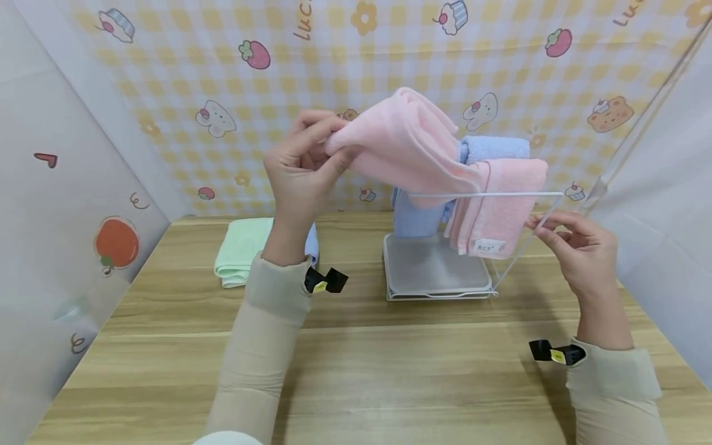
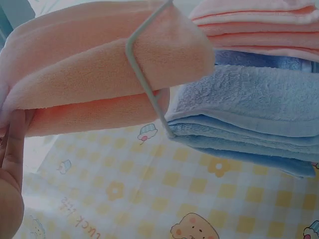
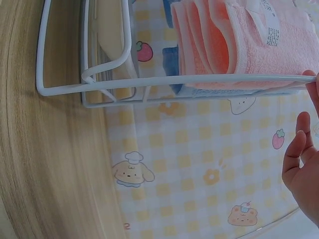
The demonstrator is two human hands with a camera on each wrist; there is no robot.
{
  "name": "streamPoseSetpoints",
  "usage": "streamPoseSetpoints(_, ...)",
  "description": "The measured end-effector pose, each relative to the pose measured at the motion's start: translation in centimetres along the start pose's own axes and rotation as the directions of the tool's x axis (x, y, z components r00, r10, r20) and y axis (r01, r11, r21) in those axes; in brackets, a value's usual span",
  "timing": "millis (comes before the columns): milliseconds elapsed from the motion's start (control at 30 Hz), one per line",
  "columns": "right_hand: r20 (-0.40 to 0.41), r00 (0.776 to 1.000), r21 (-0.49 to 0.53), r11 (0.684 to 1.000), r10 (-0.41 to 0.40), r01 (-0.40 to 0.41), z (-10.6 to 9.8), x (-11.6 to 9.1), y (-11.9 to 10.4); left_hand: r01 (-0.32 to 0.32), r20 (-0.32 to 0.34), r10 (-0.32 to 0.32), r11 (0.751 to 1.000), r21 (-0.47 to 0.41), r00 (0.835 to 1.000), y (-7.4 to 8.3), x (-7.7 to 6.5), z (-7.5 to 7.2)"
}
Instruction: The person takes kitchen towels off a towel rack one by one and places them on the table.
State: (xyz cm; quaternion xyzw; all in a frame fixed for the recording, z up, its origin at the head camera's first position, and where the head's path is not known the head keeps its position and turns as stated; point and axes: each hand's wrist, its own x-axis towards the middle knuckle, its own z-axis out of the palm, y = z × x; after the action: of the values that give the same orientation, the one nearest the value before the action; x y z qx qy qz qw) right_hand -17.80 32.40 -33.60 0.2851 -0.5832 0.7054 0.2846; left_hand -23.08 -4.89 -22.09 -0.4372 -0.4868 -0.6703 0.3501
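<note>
My left hand (image 1: 303, 164) grips one end of a folded pink towel (image 1: 400, 139), raised above a white wire rack (image 1: 500, 195). Its far end meets the rack's upper bar, beside another pink towel (image 1: 508, 191) that hangs there with a white label. Behind these, a blue towel (image 1: 495, 148) also hangs over the rack; the left wrist view shows its stacked folds (image 2: 249, 99). At the rack's right side my right hand (image 1: 584, 250) pinches the slanted wire post, near the hanging pink towel. Part of that hand is cut off in the right wrist view.
A grey-white tray (image 1: 439, 266) forms the rack's base on the wooden table (image 1: 367, 383). To the left lie a folded green towel (image 1: 241, 247) and a bluish towel (image 1: 312, 241), partly hidden by the left forearm. A patterned checked cloth (image 1: 311, 68) stands behind.
</note>
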Motion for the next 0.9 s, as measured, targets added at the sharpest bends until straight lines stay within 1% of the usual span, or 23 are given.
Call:
streamPoseSetpoints(100,0.000,1.000,0.011,1.000,0.005,-0.005,0.0,-0.1,0.1,0.025,-0.034,-0.024,0.999,0.025,0.999,0.4,0.1,-0.2)
streamPoseSetpoints(167,-0.004,1.000,0.013,1.000,0.008,-0.008,0.0,-0.1,0.1,0.036,-0.041,-0.033,0.998,0.051,0.999,0.7,0.2,-0.2)
streamPoseSetpoints(367,-0.008,1.000,0.010,1.000,0.005,-0.005,0.0,-0.1,0.1,0.021,-0.048,-0.017,0.996,0.081,0.999,1.0,0.1,-0.7)
streamPoseSetpoints(433,-0.003,1.000,0.017,1.000,0.003,-0.003,0.0,0.0,0.2,0.034,-0.062,-0.028,0.995,0.091,0.998,1.1,-0.1,-1.0)
streamPoseSetpoints(500,-0.001,1.000,0.024,1.000,0.003,-0.003,0.0,0.0,0.2,0.060,-0.084,-0.052,0.993,0.097,0.995,1.2,-0.4,-1.3)
streamPoseSetpoints(667,-0.001,1.000,0.037,0.999,0.002,-0.002,-0.1,-0.1,0.2,0.075,-0.125,-0.065,0.994,0.075,0.990,1.4,-0.8,-1.6)
streamPoseSetpoints(900,-0.001,1.000,0.049,0.999,0.004,-0.004,0.0,-0.1,0.2,0.054,-0.176,-0.041,0.996,0.067,0.983,2.2,-0.7,-1.6)
